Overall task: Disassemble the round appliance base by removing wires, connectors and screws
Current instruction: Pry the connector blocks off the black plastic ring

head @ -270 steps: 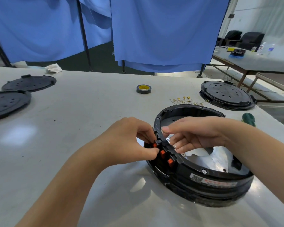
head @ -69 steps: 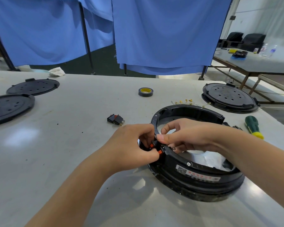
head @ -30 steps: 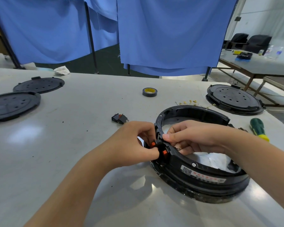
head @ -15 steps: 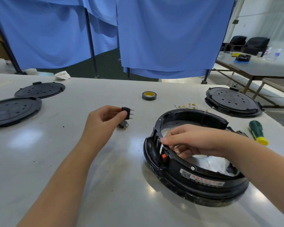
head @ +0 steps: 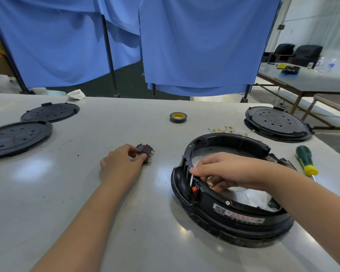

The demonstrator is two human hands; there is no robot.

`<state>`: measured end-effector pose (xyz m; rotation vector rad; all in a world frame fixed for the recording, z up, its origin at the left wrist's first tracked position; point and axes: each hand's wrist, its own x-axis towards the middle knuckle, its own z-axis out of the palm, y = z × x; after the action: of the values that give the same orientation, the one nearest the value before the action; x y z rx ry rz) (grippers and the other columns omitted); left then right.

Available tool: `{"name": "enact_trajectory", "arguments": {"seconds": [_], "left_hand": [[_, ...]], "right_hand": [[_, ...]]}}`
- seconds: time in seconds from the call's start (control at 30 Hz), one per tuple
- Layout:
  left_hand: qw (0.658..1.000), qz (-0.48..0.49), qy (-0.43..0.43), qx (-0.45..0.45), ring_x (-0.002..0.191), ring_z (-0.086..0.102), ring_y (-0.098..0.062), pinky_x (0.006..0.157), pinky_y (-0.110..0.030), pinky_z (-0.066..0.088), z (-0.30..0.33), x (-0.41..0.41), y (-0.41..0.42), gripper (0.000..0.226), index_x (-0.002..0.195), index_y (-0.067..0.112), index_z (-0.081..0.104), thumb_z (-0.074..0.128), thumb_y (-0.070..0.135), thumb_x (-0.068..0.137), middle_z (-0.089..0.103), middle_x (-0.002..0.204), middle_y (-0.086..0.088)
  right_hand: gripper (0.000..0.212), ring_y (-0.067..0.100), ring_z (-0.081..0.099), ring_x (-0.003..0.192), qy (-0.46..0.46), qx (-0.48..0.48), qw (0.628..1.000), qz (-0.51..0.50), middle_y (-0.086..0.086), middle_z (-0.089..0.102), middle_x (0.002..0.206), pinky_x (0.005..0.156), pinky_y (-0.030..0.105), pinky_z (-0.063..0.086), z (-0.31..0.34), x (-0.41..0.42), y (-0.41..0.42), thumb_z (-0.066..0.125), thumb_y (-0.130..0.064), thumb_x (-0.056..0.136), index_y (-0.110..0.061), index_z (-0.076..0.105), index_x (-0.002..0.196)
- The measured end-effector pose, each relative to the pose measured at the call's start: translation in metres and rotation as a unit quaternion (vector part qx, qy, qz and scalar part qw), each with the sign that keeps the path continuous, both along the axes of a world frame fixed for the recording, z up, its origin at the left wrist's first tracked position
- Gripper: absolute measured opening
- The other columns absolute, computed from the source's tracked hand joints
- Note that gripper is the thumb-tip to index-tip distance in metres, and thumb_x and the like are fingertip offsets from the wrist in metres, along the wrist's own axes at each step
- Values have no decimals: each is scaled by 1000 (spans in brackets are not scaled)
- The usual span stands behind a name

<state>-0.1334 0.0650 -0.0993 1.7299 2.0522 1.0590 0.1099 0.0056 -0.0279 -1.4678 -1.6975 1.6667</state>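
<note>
The round black appliance base [head: 238, 218] lies on the grey table at the right. One orange switch [head: 194, 190] sits in its near-left rim. My right hand [head: 226, 171] grips that rim just above the switch, thumb on the outside and fingers inside the ring. To the left of the base, my left hand [head: 122, 163] pinches a small black rocker switch [head: 146, 154] low over the table, right beside another removed switch. White paper shows inside the ring.
A roll of black tape [head: 178, 117] and loose wires with brass terminals [head: 228, 130] lie behind the base. A green-handled screwdriver [head: 305, 162] lies at the right. A closed round base [head: 278, 122] sits far right, and two black lids [head: 18, 137] far left.
My left hand pulled a switch out of the base rim, carried it left and lowered it beside the earlier removed switch. My right hand stayed on the rim.
</note>
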Motion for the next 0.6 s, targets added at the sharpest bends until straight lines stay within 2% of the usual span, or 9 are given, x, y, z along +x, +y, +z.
{"name": "enact_trajectory", "arguments": {"seconds": [0.1, 0.2, 0.27, 0.33, 0.43, 0.5, 0.6], "left_hand": [[998, -4, 46, 45, 107, 55, -22, 92, -38, 31, 8, 8, -7, 29, 109, 25, 60, 64, 40, 84, 57, 112, 4], [984, -113, -8, 139, 98, 56, -18, 88, -30, 40, 22, 23, -24, 29, 111, 19, 60, 66, 30, 85, 56, 107, 5], [968, -199, -49, 148, 95, 55, -7, 85, -20, 42, 31, 34, -41, 29, 111, 25, 60, 67, 33, 83, 57, 105, 12], [953, -272, -71, 111, 103, 51, 4, 86, -11, 39, 36, 41, -55, 35, 113, 35, 57, 63, 43, 80, 55, 110, 22], [931, -357, -67, 22, 119, 42, 11, 100, -17, 35, 39, 45, -64, 45, 121, 42, 53, 58, 47, 77, 49, 122, 31], [917, -392, -72, -21, 122, 38, 14, 104, -20, 33, 40, 45, -64, 50, 124, 46, 51, 60, 47, 75, 44, 129, 33], [901, -419, -92, -66, 122, 34, 21, 103, -17, 31, 41, 42, -64, 59, 124, 56, 47, 68, 51, 68, 35, 135, 39]], "right_hand": [[31, 3, 50, 48, -7, 4, 1000, -4, -11, 56, 56, 49, 14, 46, 1, 1, -1, 66, -34, 87, -23, 63, 58], [25, 4, 52, 50, -18, 1, 1000, 1, -9, 57, 60, 50, 14, 47, 4, 1, -2, 67, -36, 85, -20, 61, 66], [24, 5, 55, 54, -32, -2, 999, 6, -5, 58, 67, 51, 16, 48, 8, 2, -2, 68, -37, 84, -17, 61, 74], [25, 8, 60, 59, -57, 1, 998, 9, 1, 61, 77, 54, 17, 50, 13, 3, -1, 68, -39, 83, -15, 64, 81], [15, 12, 66, 64, -70, -26, 997, 15, 5, 64, 84, 56, 19, 53, 18, 10, 0, 66, -30, 87, -15, 67, 85], [6, 16, 67, 67, -44, -70, 997, 10, 7, 65, 82, 59, 22, 56, 18, 15, 0, 62, -16, 90, -12, 66, 90], [10, 14, 66, 67, 2, -121, 993, 0, 10, 66, 84, 63, 22, 57, 15, 21, -2, 63, -7, 88, -8, 65, 97]]}}
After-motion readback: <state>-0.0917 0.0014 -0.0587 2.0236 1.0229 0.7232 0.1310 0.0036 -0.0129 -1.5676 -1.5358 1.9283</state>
